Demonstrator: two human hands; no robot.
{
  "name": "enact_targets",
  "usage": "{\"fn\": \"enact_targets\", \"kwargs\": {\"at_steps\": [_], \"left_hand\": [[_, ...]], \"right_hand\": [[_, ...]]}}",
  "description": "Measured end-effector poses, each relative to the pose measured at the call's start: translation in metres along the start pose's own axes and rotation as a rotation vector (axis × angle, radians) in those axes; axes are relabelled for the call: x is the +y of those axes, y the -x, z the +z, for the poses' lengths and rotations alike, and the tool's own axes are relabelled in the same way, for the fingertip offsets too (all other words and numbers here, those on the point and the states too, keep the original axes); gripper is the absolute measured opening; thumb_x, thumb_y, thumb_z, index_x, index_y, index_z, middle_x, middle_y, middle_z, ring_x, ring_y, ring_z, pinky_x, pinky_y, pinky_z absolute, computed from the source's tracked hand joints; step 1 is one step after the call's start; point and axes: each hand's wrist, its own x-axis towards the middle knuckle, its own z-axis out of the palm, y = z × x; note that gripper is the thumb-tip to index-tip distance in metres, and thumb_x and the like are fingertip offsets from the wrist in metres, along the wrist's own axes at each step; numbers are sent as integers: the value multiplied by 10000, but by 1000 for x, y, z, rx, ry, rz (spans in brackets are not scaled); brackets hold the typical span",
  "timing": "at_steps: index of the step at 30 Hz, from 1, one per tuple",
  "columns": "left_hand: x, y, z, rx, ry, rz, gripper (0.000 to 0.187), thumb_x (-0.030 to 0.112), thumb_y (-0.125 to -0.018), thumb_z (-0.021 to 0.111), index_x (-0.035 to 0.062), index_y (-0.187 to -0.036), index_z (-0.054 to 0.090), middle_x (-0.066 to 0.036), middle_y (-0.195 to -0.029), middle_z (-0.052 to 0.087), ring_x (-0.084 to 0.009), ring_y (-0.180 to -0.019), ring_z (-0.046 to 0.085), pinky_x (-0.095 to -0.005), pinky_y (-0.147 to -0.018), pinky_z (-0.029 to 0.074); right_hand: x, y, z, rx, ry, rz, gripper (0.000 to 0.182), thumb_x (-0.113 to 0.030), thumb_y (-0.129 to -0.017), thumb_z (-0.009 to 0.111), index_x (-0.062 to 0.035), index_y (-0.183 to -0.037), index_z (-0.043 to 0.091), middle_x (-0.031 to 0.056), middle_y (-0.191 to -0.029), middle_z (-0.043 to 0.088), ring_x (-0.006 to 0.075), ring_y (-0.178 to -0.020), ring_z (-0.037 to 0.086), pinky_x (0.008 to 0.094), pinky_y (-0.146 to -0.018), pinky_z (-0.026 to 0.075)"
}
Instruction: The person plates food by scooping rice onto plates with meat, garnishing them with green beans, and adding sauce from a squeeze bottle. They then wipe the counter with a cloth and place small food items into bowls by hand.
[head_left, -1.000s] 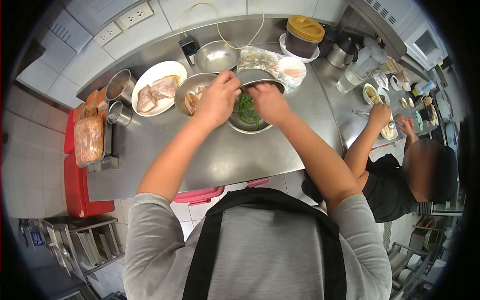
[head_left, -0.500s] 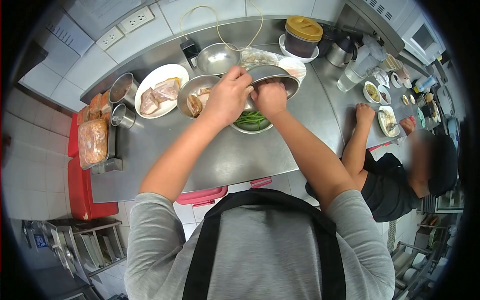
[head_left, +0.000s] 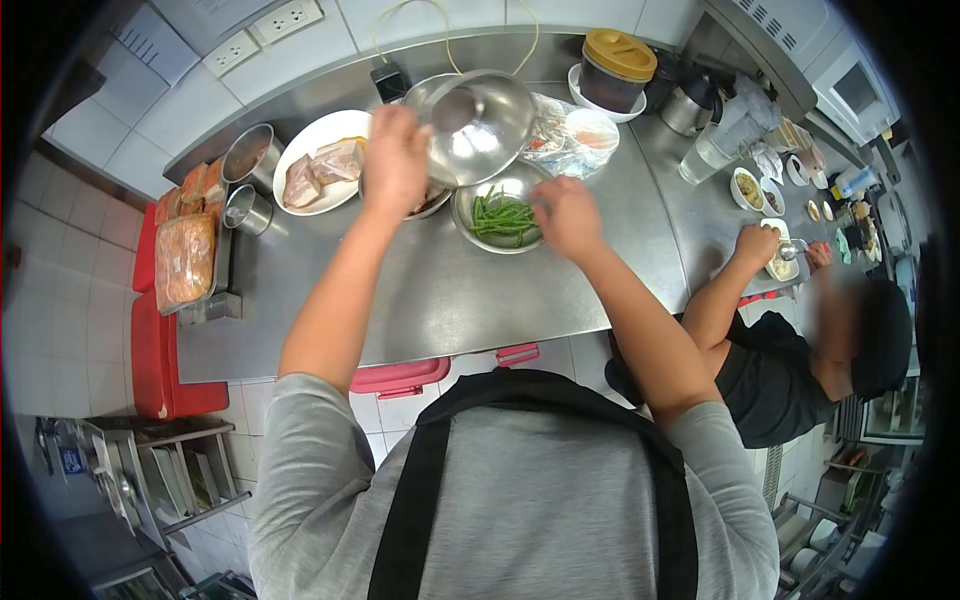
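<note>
My left hand (head_left: 397, 160) is closed on the rim of an upper steel bowl (head_left: 487, 125), which is tilted above the counter. Below it stands a second steel bowl (head_left: 462, 222) of green beans (head_left: 503, 215). My right hand (head_left: 570, 217) is at the right edge of that lower bowl, fingers bent toward the beans; motion blur hides whether they hold anything. A bowl of meat (head_left: 432, 207) sits partly hidden behind my left hand and wrist. Left of it, a white oval plate (head_left: 300, 150) bears pale raw meat pieces (head_left: 325, 170).
Steel cups (head_left: 248, 208) and packed orange-brown food (head_left: 186, 258) stand at the left. A yellow-lidded container (head_left: 618, 68) and a plastic-wrapped item (head_left: 575, 140) are at the back. To the right, a co-worker (head_left: 770, 350) handles a spoon over a white dish (head_left: 783, 262).
The upper steel bowl has moved up and left in my left hand, uncovering the green beans. My right hand has come out of it and shifted right and down to the lower bowl's edge.
</note>
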Motion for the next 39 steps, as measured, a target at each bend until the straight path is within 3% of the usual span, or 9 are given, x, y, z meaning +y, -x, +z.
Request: {"fn": "enact_targets", "kwargs": {"at_steps": [2, 4, 8, 14, 18, 24, 30, 35, 39], "left_hand": [[-47, 17, -11, -27, 21, -270, 140, 130, -831, 611, 25, -875, 530, -104, -971, 561, -232, -885, 579, -336, -715, 498], [-50, 39, -41, -13, 862, -884, 127, 159, -869, 586, 51, -911, 534, -77, -998, 555, -188, -928, 567, -369, -739, 511], [-56, 98, -89, 126, 985, -1117, 137, 131, -876, 558, 117, -798, 446, -33, -848, 538, -148, -795, 556, -371, -668, 550], [-47, 193, -122, 94, 1047, -1277, 221, 108, -861, 566, 177, -716, 415, 9, -821, 543, -127, -750, 559, -320, -579, 542], [-20, 210, -113, -13, 1065, -1350, 227, 103, -861, 571, 177, -702, 428, 20, -795, 572, -112, -724, 578, -288, -554, 539], [4, 214, -64, -133, 1187, -1380, 193, 90, -866, 584, 165, -737, 463, 3, -799, 594, -123, -705, 599, -282, -579, 543], [24, 213, -43, -159, 1262, -1404, 175, 109, -886, 575, 138, -755, 462, -8, -870, 592, -123, -828, 590, -316, -714, 520], [26, 208, -15, -108, 1315, -1418, 169, 135, -902, 562, 135, -779, 448, 18, -837, 532, -100, -821, 519, -332, -780, 477], [42, 192, 17, -77, 1379, -1328, 145, 144, -909, 553, 132, -799, 459, 15, -877, 559, -114, -874, 537, -367, -859, 462]], "right_hand": [[15, 9, 0, 100, -259, 234, 182, -160, -765, 638, -66, -916, 600, 75, -873, 602, 226, -855, 583, 391, -750, 456], [40, 21, 19, 20, -425, 529, 201, -168, -772, 648, -35, -898, 565, 98, -837, 599, 227, -758, 598, 379, -656, 487], [35, 31, 32, -151, -951, 935, 250, -190, -793, 655, 4, -881, 526, 113, -801, 584, 193, -670, 598, 320, -555, 519], [39, 29, 36, -57, -1245, 924, 193, -133, -804, 604, 3, -915, 524, 102, -809, 586, 188, -642, 598, 302, -550, 539], [67, 11, -35, -22, -1271, 878, 156, -90, -819, 550, 7, -940, 535, 97, -832, 594, 174, -666, 607, 278, -551, 550], [124, -126, -127, 374, -1255, 737, 134, -87, -830, 530, 33, -888, 513, 111, -841, 543, 193, -605, 596, 272, -499, 564], [192, -218, -103, 555, -1300, 795, 257, -151, -863, 558, 79, -960, 497, 149, -835, 545, 224, -591, 575, 313, -545, 584], [172, -191, -110, 470, -1304, 899, 535, -367, -888, 556, 82, -1145, 421, 172, -922, 495, 259, -609, 591, 348, -550, 580], [117, -86, -114, 306, -1466, 591, 328, -386, -941, 459, -75, -869, 538, 33, -694, 546, 154, -574, 562, 303, -559, 508]]}}
